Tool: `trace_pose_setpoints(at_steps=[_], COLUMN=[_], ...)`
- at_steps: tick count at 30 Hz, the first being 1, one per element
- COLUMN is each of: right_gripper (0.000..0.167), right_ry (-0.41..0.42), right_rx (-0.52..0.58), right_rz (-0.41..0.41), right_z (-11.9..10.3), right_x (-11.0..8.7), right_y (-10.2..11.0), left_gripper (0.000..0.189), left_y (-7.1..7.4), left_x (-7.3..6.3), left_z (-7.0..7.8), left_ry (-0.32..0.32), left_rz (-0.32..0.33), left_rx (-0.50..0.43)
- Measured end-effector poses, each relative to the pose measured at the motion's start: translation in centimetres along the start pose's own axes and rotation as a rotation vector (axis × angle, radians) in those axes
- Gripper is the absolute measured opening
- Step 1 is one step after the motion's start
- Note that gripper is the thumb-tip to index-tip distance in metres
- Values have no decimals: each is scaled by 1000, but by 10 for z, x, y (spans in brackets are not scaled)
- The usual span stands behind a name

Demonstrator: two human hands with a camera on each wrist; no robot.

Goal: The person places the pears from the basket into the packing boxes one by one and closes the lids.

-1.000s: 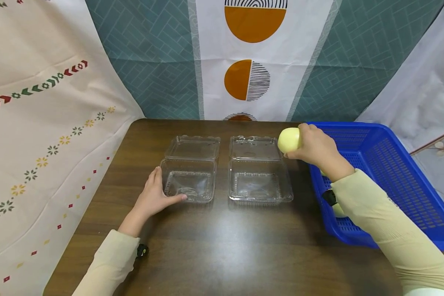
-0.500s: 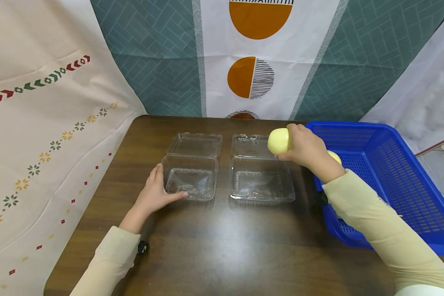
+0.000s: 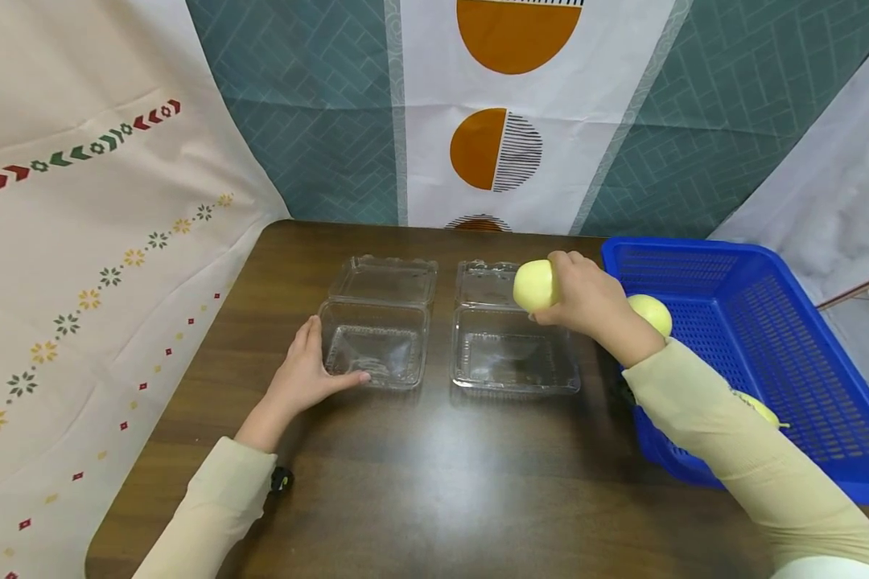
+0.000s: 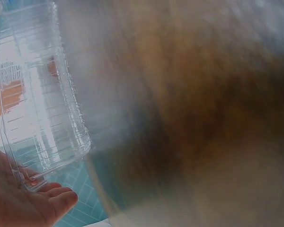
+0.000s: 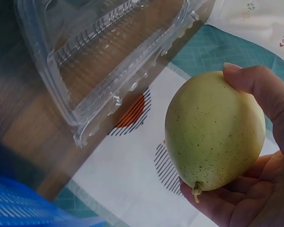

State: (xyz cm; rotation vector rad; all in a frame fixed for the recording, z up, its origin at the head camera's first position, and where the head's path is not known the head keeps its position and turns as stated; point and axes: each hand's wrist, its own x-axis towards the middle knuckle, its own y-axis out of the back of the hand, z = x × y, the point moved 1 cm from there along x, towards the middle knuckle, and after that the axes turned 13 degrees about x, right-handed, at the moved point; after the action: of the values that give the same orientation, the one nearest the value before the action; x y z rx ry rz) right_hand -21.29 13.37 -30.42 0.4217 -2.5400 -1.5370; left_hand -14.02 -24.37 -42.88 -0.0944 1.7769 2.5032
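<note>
My right hand (image 3: 582, 293) grips a pale yellow-green mango (image 3: 535, 285) above the lid half of the right clear plastic clamshell box (image 3: 517, 354). In the right wrist view the mango (image 5: 213, 130) shows dark specks and a short stem, with the thumb on one side and fingers on the other. My left hand (image 3: 300, 374) rests at the near left corner of the left clear clamshell box (image 3: 376, 346), its fingers along the side and its thumb at the front edge. In the left wrist view the fingers look extended beside the box wall (image 4: 42, 94). Both boxes lie with lids folded back.
A blue plastic basket (image 3: 760, 322) stands on the right of the brown wooden table (image 3: 434, 482). Inside it are a yellow mango (image 3: 650, 314) and another one (image 3: 756, 408) partly behind the right sleeve. Patterned cloth (image 3: 319, 145) hangs behind the table.
My right hand has carried the mango leftward from the basket's edge to over the right box's lid. The left hand keeps its place at the left box.
</note>
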Motion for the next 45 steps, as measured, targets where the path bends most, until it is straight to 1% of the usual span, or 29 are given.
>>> trace_pose_setpoints(at_steps=[7,17,22,28,40,45], right_gripper=[78,80,81,86,85,84], right_ry=[13,66,82,100,138,167], right_rx=[13,24,18,2,-18,-26], right_rz=[-28,-34,-31,-48,-44,-50], right_z=[-7,-17,-24,-30,-46,-52], right_x=[1,-2,-4,-10,-10,-11], right_y=[-6,-14,-17,-20,-30,-34], left_gripper=[131,132,132,132,131,131], left_y=[4,3,3,1,0,1], left_x=[3,3,2,1,0,-1], left_z=[1,3,2,1,-1,-1], left_ry=[-3,3,4,3,9,9], left_rz=[5,-2,6,8,11,8], left_rx=[2,5,4,4,2,5])
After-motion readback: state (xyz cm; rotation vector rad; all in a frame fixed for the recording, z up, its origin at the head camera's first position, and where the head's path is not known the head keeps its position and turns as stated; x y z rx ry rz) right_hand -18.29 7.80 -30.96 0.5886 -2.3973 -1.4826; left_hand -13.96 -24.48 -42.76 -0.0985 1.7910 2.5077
